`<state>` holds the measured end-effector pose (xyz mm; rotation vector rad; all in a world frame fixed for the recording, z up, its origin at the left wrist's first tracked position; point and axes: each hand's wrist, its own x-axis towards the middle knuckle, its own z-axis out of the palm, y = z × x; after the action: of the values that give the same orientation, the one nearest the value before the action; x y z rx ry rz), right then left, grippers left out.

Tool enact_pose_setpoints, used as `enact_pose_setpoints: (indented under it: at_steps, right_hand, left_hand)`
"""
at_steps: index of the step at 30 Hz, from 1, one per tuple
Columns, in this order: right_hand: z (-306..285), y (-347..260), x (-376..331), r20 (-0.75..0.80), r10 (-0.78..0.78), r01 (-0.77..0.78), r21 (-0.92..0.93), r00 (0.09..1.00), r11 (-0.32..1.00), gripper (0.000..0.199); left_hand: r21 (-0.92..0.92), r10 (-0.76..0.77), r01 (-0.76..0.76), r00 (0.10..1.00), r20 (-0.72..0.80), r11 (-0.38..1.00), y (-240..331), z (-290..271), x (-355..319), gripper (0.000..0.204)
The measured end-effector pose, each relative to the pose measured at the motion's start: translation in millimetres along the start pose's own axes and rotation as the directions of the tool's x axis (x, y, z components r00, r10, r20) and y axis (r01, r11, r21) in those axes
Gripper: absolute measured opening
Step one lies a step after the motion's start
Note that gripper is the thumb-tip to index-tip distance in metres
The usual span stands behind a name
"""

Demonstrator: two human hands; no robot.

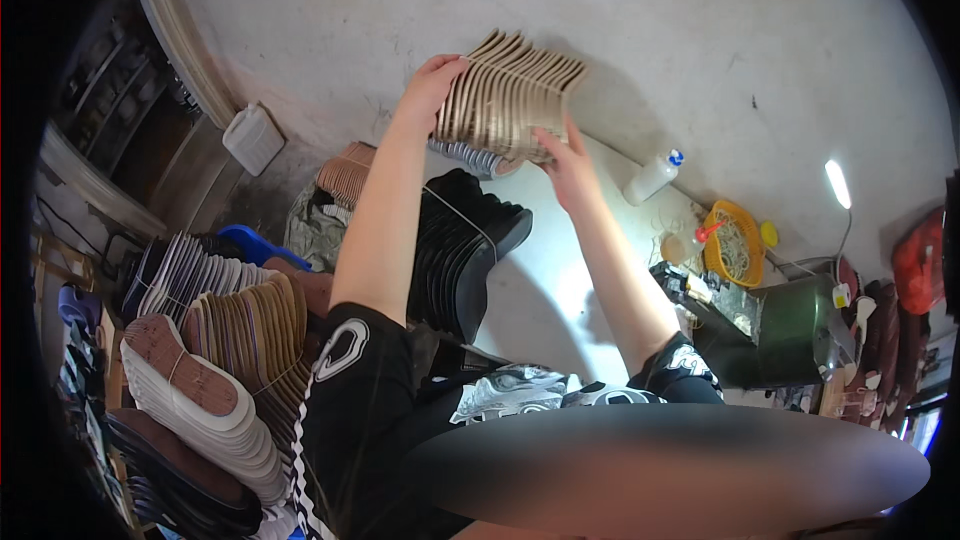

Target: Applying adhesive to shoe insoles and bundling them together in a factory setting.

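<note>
Out over the far part of the white table [540, 290], I hold up a bundle of beige shoe soles [505, 100] with both arms stretched forward. The soles stand pressed face to face in a row, and a thin band seems to run across them. My left hand [432, 90] is closed round the bundle's left end. At its right end my right hand [566, 165] grips the lower corner, thumb and fingers against the soles. Below the bundle lie some grey soles [478, 158], partly covered by it. Nearer me, a tied stack of black soles [455, 260] rests on the table.
Tied stacks of white soles [205, 410] and tan soles [255, 330] crowd my left. A white jerrycan [253, 140] stands by the wall. Rightward are a white bottle [652, 180], a yellow basket [714, 258], a dark green machine [800, 335] and a lit lamp [838, 184].
</note>
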<state>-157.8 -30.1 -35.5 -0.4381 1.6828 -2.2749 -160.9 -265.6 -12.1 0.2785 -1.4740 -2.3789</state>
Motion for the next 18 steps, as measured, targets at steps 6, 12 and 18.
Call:
enact_pose_setpoints:
  at_steps: [6, 12, 18]
  right_hand:
    - [-25, 64, 26, 0.095, -0.153, 0.176, -0.333, 0.984, 0.926, 0.062]
    - [-42, 55, -114, -0.039, 0.039, -0.053, -0.439, 0.998, 0.897, 0.059]
    - [-4, 72, -142, 0.210, 0.362, -0.323, -0.198, 0.908, 0.925, 0.071]
  left_hand:
    - [0.327, -0.125, 0.148, 0.988, -0.090, 0.933, -27, -40, 30, 0.069]
    - [0.919, 0.024, 0.096, 0.993, -0.113, 0.383, -17, -52, -96, 0.077]
    - [0.973, -0.215, 0.229, 0.951, -0.222, 0.010, -32, -60, -119, 0.068]
